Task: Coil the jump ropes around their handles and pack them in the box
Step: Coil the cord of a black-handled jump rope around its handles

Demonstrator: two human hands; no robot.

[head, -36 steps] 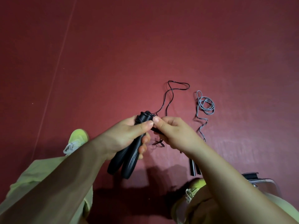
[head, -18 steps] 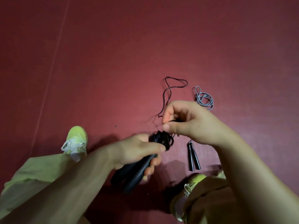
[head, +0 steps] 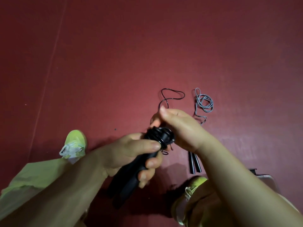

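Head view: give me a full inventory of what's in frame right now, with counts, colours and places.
black jump rope handles: two, black, side by side in the left hand
black rope: one, black, partly coiled at the handle tops, loose loop on the floor
grey jump rope: one, grey, loose on the floor, right of the black loop
slim handles: two, dark, on the floor below the right wrist
floor: red
shoes: two, yellow-green
left hand: grips the handles
right hand: holds the rope at the handle tops
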